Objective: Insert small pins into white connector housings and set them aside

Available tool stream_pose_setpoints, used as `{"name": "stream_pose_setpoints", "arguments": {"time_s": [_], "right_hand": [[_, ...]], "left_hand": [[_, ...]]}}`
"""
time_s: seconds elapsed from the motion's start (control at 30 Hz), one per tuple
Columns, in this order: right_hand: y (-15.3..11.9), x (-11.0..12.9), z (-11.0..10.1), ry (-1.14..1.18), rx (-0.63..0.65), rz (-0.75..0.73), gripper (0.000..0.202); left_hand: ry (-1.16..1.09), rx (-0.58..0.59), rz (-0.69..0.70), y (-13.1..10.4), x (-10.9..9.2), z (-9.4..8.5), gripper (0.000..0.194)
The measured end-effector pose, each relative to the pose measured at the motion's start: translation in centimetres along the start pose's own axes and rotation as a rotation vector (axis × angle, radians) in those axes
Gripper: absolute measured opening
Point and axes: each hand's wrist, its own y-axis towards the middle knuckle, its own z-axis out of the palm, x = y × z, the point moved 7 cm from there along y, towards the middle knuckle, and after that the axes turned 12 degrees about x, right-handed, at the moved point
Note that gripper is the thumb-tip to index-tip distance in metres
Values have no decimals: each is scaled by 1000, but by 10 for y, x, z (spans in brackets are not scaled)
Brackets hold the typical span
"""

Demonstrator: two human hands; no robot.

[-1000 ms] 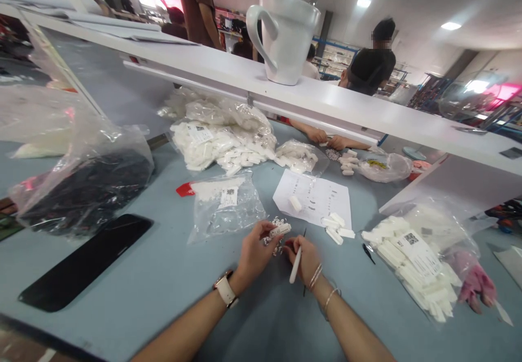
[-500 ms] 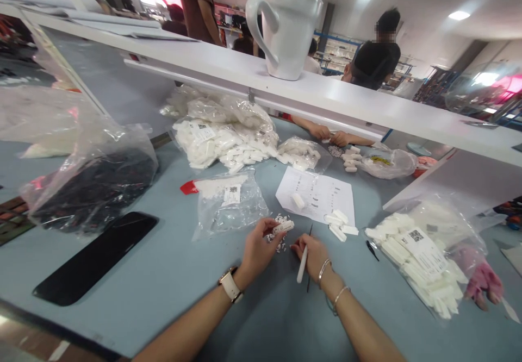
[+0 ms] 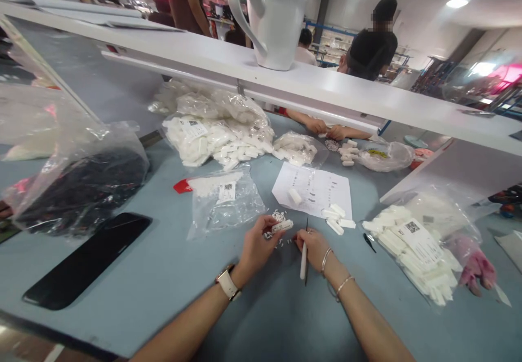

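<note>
My left hand point(image 3: 259, 243) pinches a small white plastic housing point(image 3: 282, 226), long and narrow, with small marks along its face. Beneath and around it lies a pile of tiny white parts point(image 3: 279, 216). To the right, my right hand point(image 3: 312, 247) is closed around a slim white-handled tool point(image 3: 303, 263). A thin dark rod runs alongside that handle; whether both are one tool I cannot tell. The right fingertips are low over the table beside a few loose tiny parts point(image 3: 290, 241), and whether they pinch one is unclear.
A printed sheet point(image 3: 314, 185) and loose white housings point(image 3: 336, 219) lie beyond my hands. Clear bags point(image 3: 228, 204) stand around, one full of housings point(image 3: 416, 248) at right. A black slab point(image 3: 87, 261) is at left. Another person's hands point(image 3: 326, 129) work under the shelf holding a mug point(image 3: 277, 25).
The view has shifted slightly, so the scene sits a little further left. My right hand has turned a little, bringing the white handle more upright. The left hand keeps its hold.
</note>
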Motion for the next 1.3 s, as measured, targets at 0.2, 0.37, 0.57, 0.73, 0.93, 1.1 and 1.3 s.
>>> {"name": "stream_pose_setpoints", "arguments": {"time_s": [0.2, 0.37, 0.57, 0.73, 0.93, 1.1, 1.3], "right_hand": [[-6, -13, -9, 437, -252, 117, 26], [-9, -20, -9, 897, -387, 181, 38], [-8, -13, -11, 869, -380, 206, 39], [-10, -8, -12, 817, -376, 226, 39], [-11, -4, -12, 784, -396, 206, 37], [-12, -5, -9, 788, -423, 189, 36], [-13, -5, -7, 777, -432, 191, 34]], "left_hand": [[27, 16, -4, -1, 1, 1, 25], [100, 53, 0, -3, -2, 4, 22], [162, 91, 26, -5, -11, 6, 20], [191, 77, 35, -6, -12, 6, 23], [192, 60, 73, -8, -13, 6, 26], [201, 40, 104, -8, -18, 5, 25], [228, 22, 134, -9, -19, 4, 22]]}}
